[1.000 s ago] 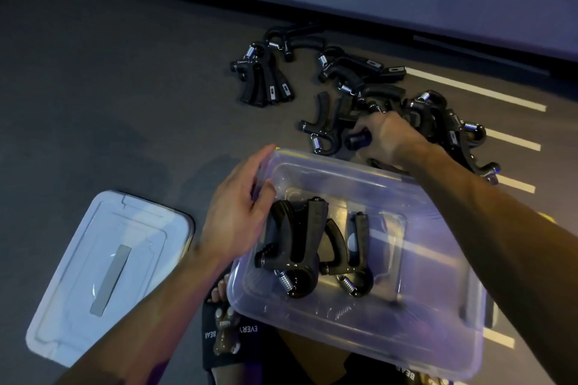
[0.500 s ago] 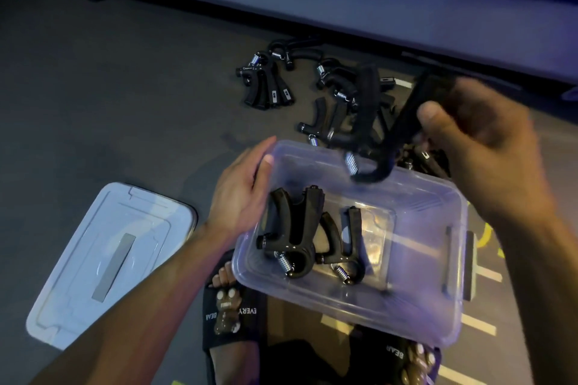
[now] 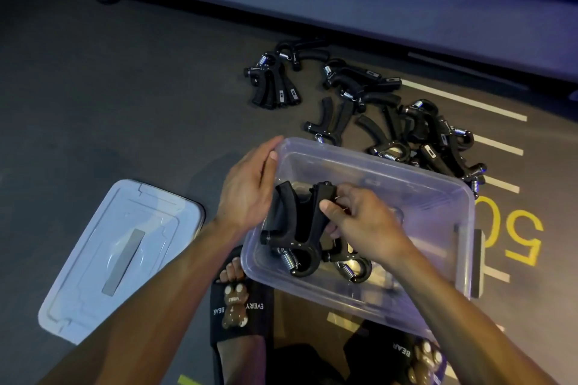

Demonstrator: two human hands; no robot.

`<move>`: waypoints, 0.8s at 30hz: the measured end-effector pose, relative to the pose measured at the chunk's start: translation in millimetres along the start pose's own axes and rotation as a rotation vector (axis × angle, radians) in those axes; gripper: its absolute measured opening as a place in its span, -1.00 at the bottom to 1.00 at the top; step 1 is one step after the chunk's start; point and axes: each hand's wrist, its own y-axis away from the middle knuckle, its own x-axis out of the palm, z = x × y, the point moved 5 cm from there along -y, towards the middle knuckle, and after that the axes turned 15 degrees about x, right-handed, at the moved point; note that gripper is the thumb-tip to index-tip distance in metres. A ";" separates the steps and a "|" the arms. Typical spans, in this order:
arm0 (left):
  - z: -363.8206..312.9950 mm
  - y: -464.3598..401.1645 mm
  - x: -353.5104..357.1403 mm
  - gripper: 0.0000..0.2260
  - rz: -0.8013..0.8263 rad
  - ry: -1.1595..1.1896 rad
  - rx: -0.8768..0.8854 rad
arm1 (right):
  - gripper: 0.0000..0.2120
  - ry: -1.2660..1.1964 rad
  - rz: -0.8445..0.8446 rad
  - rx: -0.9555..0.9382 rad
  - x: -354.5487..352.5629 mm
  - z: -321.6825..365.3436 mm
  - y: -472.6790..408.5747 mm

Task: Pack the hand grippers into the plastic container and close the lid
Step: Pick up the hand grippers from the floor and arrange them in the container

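Down on the floor (image 3: 93,103), the clear plastic container (image 3: 438,300) sat open, its right half bare and roomy, its lid (image 3: 119,256) lying well apart to the left. Inside, the right hand (image 3: 362,222) was closed on a black hand gripper (image 3: 294,228) near the left wall. The left hand (image 3: 247,191) gripped the container's left rim. Loose grippers (image 3: 422,134) lay scattered just beyond the far rim.
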 end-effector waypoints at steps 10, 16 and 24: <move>-1.3 0.2 -0.6 -0.65 -0.009 -0.004 0.008 | -0.54 0.465 -0.180 0.024 21.5 3.9 21.9; -1.0 1.5 -0.9 -0.63 0.018 0.017 -0.021 | -0.50 0.585 -0.163 0.070 29.9 10.0 25.7; 0.0 1.4 0.2 -0.60 0.038 -0.005 -0.025 | -0.43 0.671 -0.163 0.109 37.5 10.5 32.9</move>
